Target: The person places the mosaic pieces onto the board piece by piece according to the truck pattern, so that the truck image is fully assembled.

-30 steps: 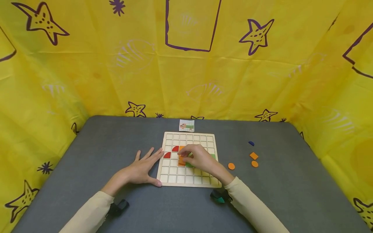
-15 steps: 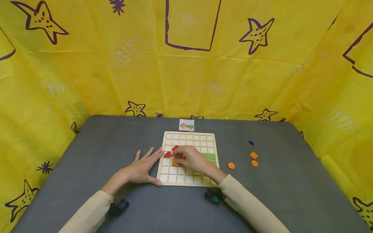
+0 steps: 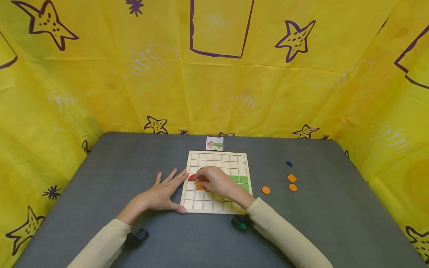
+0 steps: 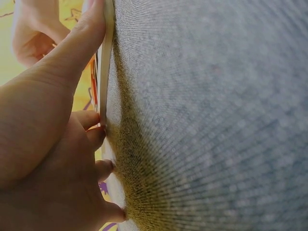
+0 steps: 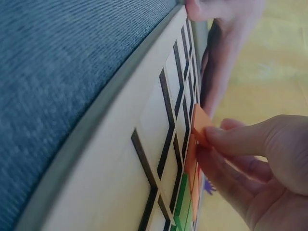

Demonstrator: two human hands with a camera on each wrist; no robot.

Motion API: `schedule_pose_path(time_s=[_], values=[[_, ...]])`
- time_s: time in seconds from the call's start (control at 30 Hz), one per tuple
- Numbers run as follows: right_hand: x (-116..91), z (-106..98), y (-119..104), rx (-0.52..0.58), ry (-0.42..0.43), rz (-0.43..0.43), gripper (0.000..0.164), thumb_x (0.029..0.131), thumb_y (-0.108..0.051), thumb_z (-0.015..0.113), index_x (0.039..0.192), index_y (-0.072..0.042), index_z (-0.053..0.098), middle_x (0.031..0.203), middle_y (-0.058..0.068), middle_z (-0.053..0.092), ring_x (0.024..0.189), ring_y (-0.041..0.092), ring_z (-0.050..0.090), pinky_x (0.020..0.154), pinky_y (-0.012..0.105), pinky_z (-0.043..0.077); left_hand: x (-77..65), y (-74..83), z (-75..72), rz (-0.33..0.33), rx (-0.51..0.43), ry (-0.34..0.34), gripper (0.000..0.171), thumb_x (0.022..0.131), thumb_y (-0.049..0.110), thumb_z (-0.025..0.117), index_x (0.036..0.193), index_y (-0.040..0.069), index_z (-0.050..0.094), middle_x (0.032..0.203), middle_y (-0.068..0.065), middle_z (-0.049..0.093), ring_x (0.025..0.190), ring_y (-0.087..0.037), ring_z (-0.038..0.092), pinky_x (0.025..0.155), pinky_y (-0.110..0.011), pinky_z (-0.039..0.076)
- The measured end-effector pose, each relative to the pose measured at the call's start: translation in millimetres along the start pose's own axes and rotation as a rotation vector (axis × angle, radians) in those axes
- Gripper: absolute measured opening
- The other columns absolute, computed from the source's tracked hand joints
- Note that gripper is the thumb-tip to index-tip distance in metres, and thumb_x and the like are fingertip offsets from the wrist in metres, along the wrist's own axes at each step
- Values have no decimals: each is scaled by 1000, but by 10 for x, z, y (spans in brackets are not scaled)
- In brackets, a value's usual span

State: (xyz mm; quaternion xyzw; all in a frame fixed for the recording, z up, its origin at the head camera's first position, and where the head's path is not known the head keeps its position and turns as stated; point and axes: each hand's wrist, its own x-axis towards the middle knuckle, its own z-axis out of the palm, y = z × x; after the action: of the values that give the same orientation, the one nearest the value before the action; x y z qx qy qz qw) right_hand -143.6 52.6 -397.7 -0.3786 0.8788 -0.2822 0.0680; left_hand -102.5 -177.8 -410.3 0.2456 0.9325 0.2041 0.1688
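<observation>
A square wooden grid board (image 3: 214, 213) lies on the table. My left hand (image 3: 162, 195) rests along its left side with fingers spread; in the left wrist view the thumb (image 4: 89, 29) reaches the board's edge. Over the left part of the grid, my right hand (image 3: 216, 182) pinches an orange square tile (image 5: 199, 126) between thumb and fingers, tilted close over the cells. Other orange tiles (image 5: 191, 156) sit beside it in the right wrist view. Red quarter-circle tiles (image 3: 191, 178) lie at the left, partly covered by the right hand. Green square tiles (image 3: 243, 179) fill cells at the right.
A small picture card (image 3: 214, 143) with a coloured grid lies behind the board. To the right are two orange round pieces (image 3: 266, 190), an orange square (image 3: 292, 178) and a blue half-circle (image 3: 289, 163). Yellow patterned cloth (image 3: 214, 85) hangs around the grey table (image 3: 187, 242).
My right hand has shifted left across the board with the orange square tile, uncovering more green tiles on the right. The left hand stays where it was.
</observation>
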Motion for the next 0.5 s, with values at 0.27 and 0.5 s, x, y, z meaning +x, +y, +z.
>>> schedule_pose_path(time_s=[0.27,0.5], values=[[7,21,-60,-116,-11,39,19,88,-5,72,106,-10,74,91,-3,70,81,7,60,76,21,50,-6,12,-6,10,-9,2,116,71,60,78,157,9,21,164,-10,13,148,-42,4,106,-73,-6],[18,19,-92,-145,-46,48,24,87,-4,73,110,-10,74,92,-2,69,83,10,61,77,23,50,-6,-6,2,5,-9,2,115,71,61,78,157,9,20,164,-9,13,148,-42,3,106,-73,-6]])
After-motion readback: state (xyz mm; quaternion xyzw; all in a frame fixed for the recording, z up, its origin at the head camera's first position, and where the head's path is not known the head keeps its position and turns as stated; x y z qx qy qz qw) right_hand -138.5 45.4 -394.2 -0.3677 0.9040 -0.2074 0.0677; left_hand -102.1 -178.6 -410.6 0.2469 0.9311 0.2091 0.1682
